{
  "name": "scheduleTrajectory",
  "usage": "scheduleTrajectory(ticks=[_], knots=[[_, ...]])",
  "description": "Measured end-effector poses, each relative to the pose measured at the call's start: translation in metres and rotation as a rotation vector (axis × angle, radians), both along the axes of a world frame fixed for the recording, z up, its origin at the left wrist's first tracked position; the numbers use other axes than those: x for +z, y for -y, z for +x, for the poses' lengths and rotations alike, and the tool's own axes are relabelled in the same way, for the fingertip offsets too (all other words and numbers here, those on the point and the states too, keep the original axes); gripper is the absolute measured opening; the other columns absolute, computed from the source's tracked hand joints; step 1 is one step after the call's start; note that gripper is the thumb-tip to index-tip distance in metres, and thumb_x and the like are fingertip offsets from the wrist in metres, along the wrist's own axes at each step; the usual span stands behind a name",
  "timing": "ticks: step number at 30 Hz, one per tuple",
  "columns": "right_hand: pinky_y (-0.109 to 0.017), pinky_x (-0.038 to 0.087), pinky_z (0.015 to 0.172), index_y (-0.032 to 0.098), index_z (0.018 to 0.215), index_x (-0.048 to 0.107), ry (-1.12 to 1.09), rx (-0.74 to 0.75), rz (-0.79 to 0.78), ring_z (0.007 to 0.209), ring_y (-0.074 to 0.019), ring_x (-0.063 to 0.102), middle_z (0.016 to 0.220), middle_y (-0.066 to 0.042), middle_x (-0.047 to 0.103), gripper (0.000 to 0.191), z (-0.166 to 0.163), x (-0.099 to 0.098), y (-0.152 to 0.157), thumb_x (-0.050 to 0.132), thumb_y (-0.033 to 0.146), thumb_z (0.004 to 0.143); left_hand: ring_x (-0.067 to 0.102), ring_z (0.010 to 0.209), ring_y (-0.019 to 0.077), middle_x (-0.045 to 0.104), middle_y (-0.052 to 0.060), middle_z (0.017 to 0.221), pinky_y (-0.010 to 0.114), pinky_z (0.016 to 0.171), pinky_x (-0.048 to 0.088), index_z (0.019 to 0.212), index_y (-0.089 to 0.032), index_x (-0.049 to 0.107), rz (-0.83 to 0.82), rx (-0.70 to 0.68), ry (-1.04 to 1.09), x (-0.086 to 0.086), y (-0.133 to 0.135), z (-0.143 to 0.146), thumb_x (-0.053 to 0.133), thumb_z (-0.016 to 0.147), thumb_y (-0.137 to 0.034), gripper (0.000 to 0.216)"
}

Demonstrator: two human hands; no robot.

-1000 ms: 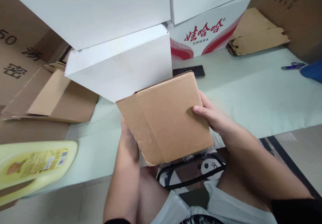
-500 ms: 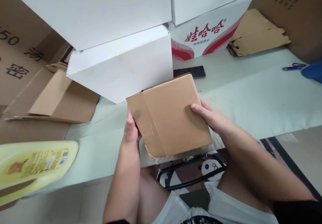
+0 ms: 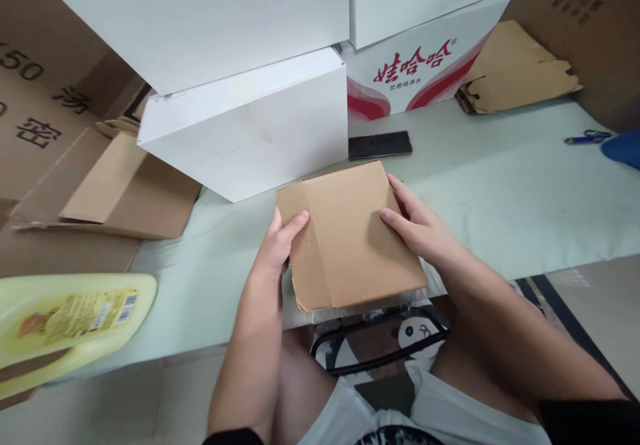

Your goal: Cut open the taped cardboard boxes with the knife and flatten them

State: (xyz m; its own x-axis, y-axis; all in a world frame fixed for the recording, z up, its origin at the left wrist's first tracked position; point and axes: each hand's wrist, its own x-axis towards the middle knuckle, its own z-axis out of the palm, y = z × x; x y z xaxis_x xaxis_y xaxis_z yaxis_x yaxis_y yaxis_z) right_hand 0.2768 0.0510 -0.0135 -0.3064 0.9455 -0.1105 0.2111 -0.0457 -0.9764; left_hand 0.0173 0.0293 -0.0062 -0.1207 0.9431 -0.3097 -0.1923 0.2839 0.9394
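Note:
A small brown cardboard box (image 3: 355, 245) is held between my two hands at the near edge of the table, over my lap. My left hand (image 3: 281, 240) grips its left side, thumb lying on the upper face beside a creased flap. On the right side, my right hand (image 3: 413, 217) holds the box with its thumb on the face and its other fingers round the edge. The undersides of both hands' grips are hidden by the box. Beyond the box a dark phone (image 3: 380, 145) lies on the table.
White boxes (image 3: 245, 125) are stacked at the back, next to a red-and-white printed carton (image 3: 410, 72). Flattened cardboard (image 3: 523, 75) and blue-handled scissors (image 3: 586, 137) lie to the right. An open brown box (image 3: 145, 192) and a yellow bottle (image 3: 75, 325) stand on the left.
My left thumb has come over onto the upper face of the box, and the left flap has folded in closer. The box has shifted slightly down and to the right.

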Motion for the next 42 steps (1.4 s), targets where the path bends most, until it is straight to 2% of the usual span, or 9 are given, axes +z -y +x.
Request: scheduleTrajectory(ticks=[4, 8, 13, 21, 24, 27, 32, 36, 42], knots=[[-0.057, 0.028, 0.130, 0.029, 0.166, 0.023, 0.140, -0.011, 0.119, 0.160, -0.0317, 0.028, 0.175, -0.006, 0.025, 0.082, 0.000, 0.007, 0.007, 0.057, 0.043, 0.094, 0.070, 0.119, 0.0348, 0.072, 0.012, 0.130, 0.046, 0.099, 0.059, 0.130, -0.024, 0.055, 0.056, -0.017, -0.091, -0.002, -0.002, -0.002, 0.088, 0.069, -0.051, 0.075], [-0.059, 0.019, 0.131, 0.029, 0.158, 0.042, 0.297, 0.079, 0.298, 0.164, -0.0322, 0.014, 0.176, -0.006, 0.020, 0.069, -0.003, 0.013, 0.013, 0.060, 0.045, 0.094, 0.070, 0.119, 0.0354, 0.070, 0.014, 0.130, 0.047, 0.098, 0.059, 0.128, -0.023, 0.053, 0.096, 0.003, -0.175, -0.004, -0.004, -0.002, 0.087, 0.070, -0.049, 0.072], [-0.063, 0.019, 0.130, 0.023, 0.149, 0.056, 0.408, 0.133, 0.338, 0.163, -0.0365, 0.013, 0.174, -0.009, 0.027, 0.060, -0.010, 0.008, 0.012, 0.061, 0.040, 0.092, 0.068, 0.123, 0.0350, 0.069, 0.014, 0.133, 0.050, 0.105, 0.056, 0.127, -0.023, 0.051, 0.150, 0.071, -0.182, -0.008, -0.005, 0.004, 0.086, 0.072, -0.047, 0.069], [-0.068, 0.017, 0.130, 0.028, 0.145, 0.061, 0.328, 0.114, 0.316, 0.163, -0.0377, 0.013, 0.173, -0.006, 0.031, 0.056, -0.009, 0.006, 0.012, 0.064, 0.043, 0.092, 0.071, 0.115, 0.0349, 0.072, 0.012, 0.126, 0.045, 0.093, 0.060, 0.126, -0.025, 0.054, 0.125, 0.098, -0.131, -0.010, -0.007, 0.002, 0.088, 0.069, -0.042, 0.068], [-0.067, 0.020, 0.129, 0.029, 0.144, 0.061, 0.287, 0.094, 0.297, 0.162, -0.0357, 0.019, 0.172, -0.006, 0.031, 0.054, -0.005, 0.008, 0.009, 0.064, 0.042, 0.092, 0.069, 0.117, 0.0320, 0.071, 0.009, 0.127, 0.039, 0.089, 0.059, 0.128, -0.026, 0.058, 0.194, 0.112, -0.007, -0.006, -0.008, -0.004, 0.075, 0.075, -0.037, 0.057], [-0.063, 0.026, 0.128, 0.027, 0.143, 0.061, 0.231, 0.110, 0.262, 0.160, -0.0339, 0.028, 0.172, -0.008, 0.033, 0.053, -0.002, 0.008, 0.004, 0.063, 0.043, 0.092, 0.064, 0.126, 0.0307, 0.069, 0.007, 0.133, 0.038, 0.097, 0.057, 0.125, -0.026, 0.065, 0.265, 0.117, 0.066, -0.003, -0.008, -0.010, 0.067, 0.078, -0.039, 0.049], [-0.061, 0.025, 0.129, 0.026, 0.143, 0.062, 0.219, 0.140, 0.252, 0.159, -0.0331, 0.030, 0.170, -0.010, 0.036, 0.053, -0.003, 0.003, -0.002, 0.064, 0.043, 0.092, 0.062, 0.130, 0.0333, 0.074, 0.007, 0.126, 0.046, 0.110, 0.050, 0.113, -0.023, 0.074, 0.339, 0.174, -0.020, -0.007, -0.011, -0.023, 0.064, 0.077, -0.043, 0.043], [-0.059, 0.025, 0.129, 0.025, 0.144, 0.060, 0.166, 0.168, 0.243, 0.161, -0.0320, 0.025, 0.172, -0.011, 0.032, 0.055, -0.004, 0.002, -0.001, 0.062, 0.047, 0.094, 0.063, 0.128, 0.0352, 0.075, 0.010, 0.125, 0.047, 0.106, 0.052, 0.113, -0.021, 0.075, 0.335, 0.143, -0.049, -0.009, -0.012, -0.036, 0.067, 0.076, -0.048, 0.047], [-0.058, 0.026, 0.129, 0.033, 0.140, 0.060, 0.027, 0.002, 0.220, 0.161, -0.0274, 0.028, 0.170, -0.005, 0.038, 0.048, 0.005, 0.009, -0.003, 0.052, 0.057, 0.099, 0.062, 0.130, 0.0296, 0.068, 0.010, 0.134, 0.039, 0.107, 0.048, 0.110, -0.025, 0.070, 0.238, 0.368, -0.222, -0.009, -0.012, -0.051, 0.077, 0.076, -0.043, 0.039]])
